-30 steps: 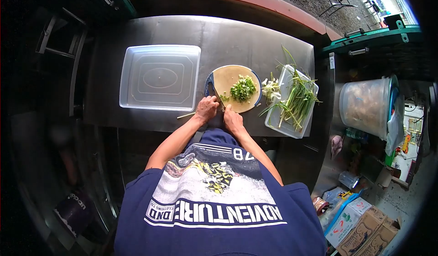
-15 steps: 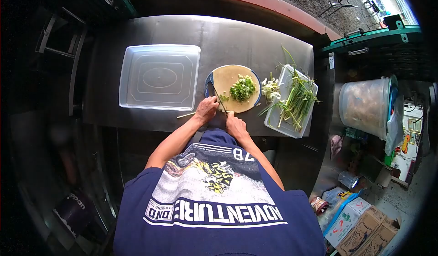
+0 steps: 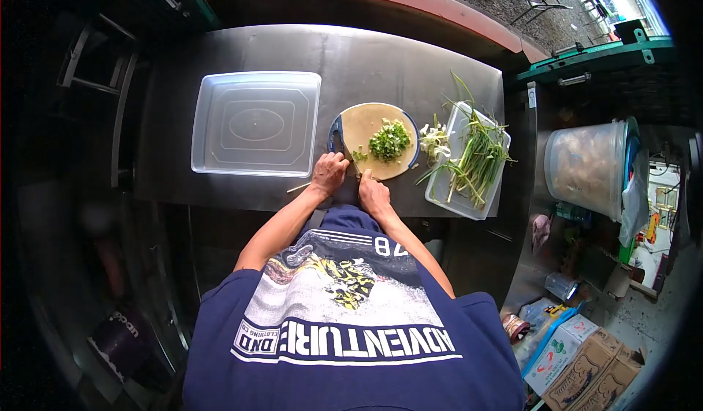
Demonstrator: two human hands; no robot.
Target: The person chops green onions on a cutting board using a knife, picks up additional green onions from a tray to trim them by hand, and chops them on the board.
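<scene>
My left hand [image 3: 330, 173] is closed at the lower left edge of the round cutting board [image 3: 356, 121]. A thin pale stalk [image 3: 298, 188] sticks out to its left, and the fingers seem wrapped round it. Just to the right, my right hand [image 3: 374, 193] is closed on a knife [image 3: 350, 159], whose blade slants up and left across the board beside my left fingers. Chopped green onion [image 3: 389, 141] lies heaped on the board, with a few bits near the blade. The grip on the handle is mostly hidden.
An empty clear plastic tray [image 3: 256, 124] sits at left on the metal table [image 3: 381, 59]. At right, a clear container [image 3: 457, 121] holds long green onions [image 3: 476, 162], with white onion pieces [image 3: 435, 142] beside it. Farther right are a large tub [image 3: 584, 168] and cardboard boxes [image 3: 586, 371].
My right hand moved slightly down and then back up beside the board's lower edge, and the knife shifted with it. My left hand has barely moved.
</scene>
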